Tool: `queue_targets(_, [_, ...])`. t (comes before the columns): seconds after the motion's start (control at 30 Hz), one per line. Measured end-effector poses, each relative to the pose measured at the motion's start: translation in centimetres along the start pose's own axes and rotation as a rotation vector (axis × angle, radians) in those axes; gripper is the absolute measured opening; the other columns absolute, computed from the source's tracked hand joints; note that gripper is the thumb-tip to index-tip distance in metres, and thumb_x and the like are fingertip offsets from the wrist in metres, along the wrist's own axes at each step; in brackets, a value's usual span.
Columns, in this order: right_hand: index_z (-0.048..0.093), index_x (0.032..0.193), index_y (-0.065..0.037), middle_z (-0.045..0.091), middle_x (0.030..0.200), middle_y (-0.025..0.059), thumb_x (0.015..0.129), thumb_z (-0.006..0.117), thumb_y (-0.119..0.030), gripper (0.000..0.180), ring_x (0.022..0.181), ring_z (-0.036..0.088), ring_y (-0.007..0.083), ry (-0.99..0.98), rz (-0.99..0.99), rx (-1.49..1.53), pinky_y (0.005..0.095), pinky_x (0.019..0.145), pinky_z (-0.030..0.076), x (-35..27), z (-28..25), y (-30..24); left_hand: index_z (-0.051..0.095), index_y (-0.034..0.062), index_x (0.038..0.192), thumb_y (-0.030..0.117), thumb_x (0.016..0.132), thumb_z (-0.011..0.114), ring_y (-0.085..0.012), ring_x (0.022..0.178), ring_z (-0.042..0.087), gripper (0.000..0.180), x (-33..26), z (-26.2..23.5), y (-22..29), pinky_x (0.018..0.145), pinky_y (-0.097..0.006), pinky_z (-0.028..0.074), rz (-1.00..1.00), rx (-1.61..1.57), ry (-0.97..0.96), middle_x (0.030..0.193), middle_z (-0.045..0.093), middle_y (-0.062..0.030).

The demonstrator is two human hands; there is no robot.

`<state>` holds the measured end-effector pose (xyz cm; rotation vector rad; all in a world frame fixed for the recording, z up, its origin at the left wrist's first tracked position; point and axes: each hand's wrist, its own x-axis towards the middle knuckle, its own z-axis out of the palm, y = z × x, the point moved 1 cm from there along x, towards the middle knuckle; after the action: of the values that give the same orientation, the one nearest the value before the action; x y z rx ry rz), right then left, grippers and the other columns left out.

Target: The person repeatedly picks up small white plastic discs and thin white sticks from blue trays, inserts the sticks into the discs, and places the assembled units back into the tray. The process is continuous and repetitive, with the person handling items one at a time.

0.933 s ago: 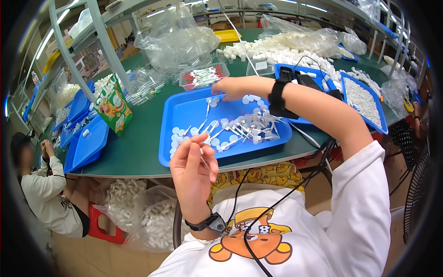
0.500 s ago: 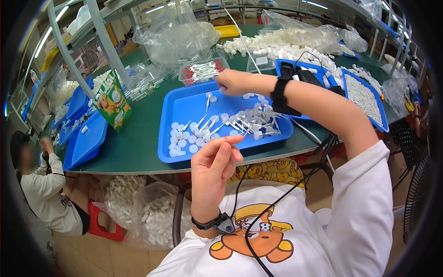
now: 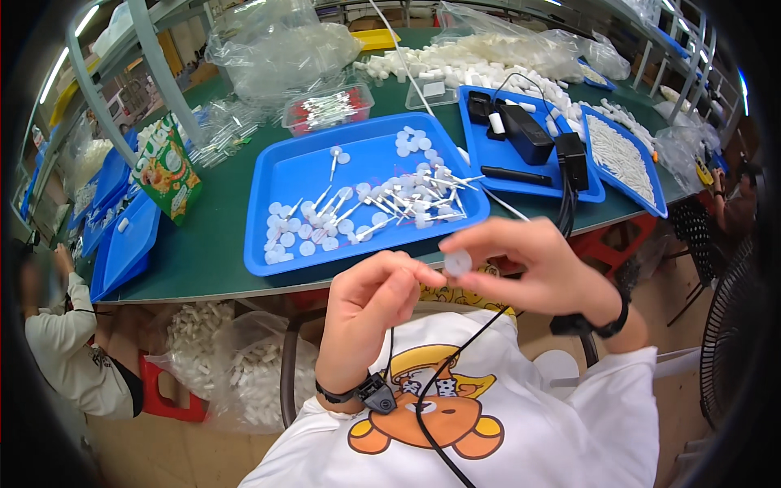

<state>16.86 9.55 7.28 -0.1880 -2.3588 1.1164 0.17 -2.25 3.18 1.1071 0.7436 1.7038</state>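
In front of my chest, my left hand (image 3: 378, 297) is closed in a pinch beside my right hand. The thin red thread seen at its fingertips a moment ago hardly shows now. My right hand (image 3: 529, 268) grips a small translucent white disc (image 3: 457, 263) between thumb and index finger, close to the left fingertips. Just beyond the hands lies a blue tray (image 3: 277, 179). Loose translucent discs (image 3: 305, 232) and white sticks with discs attached (image 3: 407, 199) are scattered in it, with bits of red thread among them. One stick (image 3: 333, 163) lies apart toward the back.
A clear box (image 3: 329, 110) of white sticks and red pieces stands behind the tray. To the right, another blue tray (image 3: 521, 175) carries black devices and cables. Farther right, a tray of white sticks (image 3: 622, 159). A green snack bag (image 3: 168, 171) stands left; a person (image 3: 73, 350) sits beyond.
My right hand has come back from the far side of the tray to my left hand, now with a disc in its fingers. The left hand stays pinched; the whole view has shifted slightly.
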Motion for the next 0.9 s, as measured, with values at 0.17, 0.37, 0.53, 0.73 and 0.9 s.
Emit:
queue_targets(0.17, [0.057,0.111,0.004,0.068,0.098,0.0113,0.082,0.067,0.003,0.031,0.090,0.068,0.0169,0.101,0.008,0.135,0.0278,0.080,0.054,-3.7,0.6,0.0,0.067,-0.0013,0.096,0.011,0.095,0.053,-0.0034,0.065,0.050,0.018,-0.2,0.3,-0.3,0.052,-0.017,0.035,-0.107,0.137,-0.188,0.089,0.063,-0.0036])
queue_targets(0.37, [0.050,0.116,0.003,0.067,0.104,0.0139,0.086,0.062,0.002,0.032,0.100,0.065,0.0185,0.232,0.035,0.310,0.0301,0.088,0.051,-4.4,0.3,0.2,0.066,-0.0025,0.096,0.007,0.093,0.056,-0.0072,0.073,0.058,0.014,-0.1,1.4,-0.4,0.062,-0.019,0.045,-0.197,0.146,-0.259,0.090,0.064,-0.0056])
queue_targets(0.53, [0.048,0.119,0.003,0.061,0.114,0.0175,0.089,0.057,0.000,0.032,0.113,0.058,0.0218,0.214,0.046,0.529,0.0345,0.097,0.045,-4.6,0.3,-0.3,0.065,-0.0026,0.094,0.007,0.093,0.057,-0.0080,0.075,0.058,0.013,0.0,1.5,-0.9,0.067,-0.021,0.046,-0.195,0.159,-0.260,0.091,0.064,-0.0060])
queue_targets(0.73, [0.057,0.119,0.002,0.055,0.114,0.0141,0.084,0.064,0.001,0.035,0.109,0.053,0.0190,0.164,-0.083,0.392,0.0320,0.091,0.044,-4.7,0.4,0.0,0.063,-0.0033,0.095,0.008,0.093,0.058,-0.0080,0.075,0.058,0.013,0.0,1.5,-1.2,0.068,-0.021,0.047,-0.205,0.163,-0.240,0.091,0.064,-0.0063])
queue_targets(0.9, [0.063,0.116,0.000,0.058,0.106,0.0104,0.079,0.071,0.000,0.037,0.099,0.054,0.0184,0.167,-0.110,0.250,0.0306,0.085,0.044,-4.6,0.6,-0.3,0.062,-0.0032,0.096,0.009,0.093,0.058,-0.0083,0.075,0.058,0.013,0.0,1.4,-1.2,0.068,-0.022,0.048,-0.159,0.157,-0.248,0.091,0.064,-0.0066])
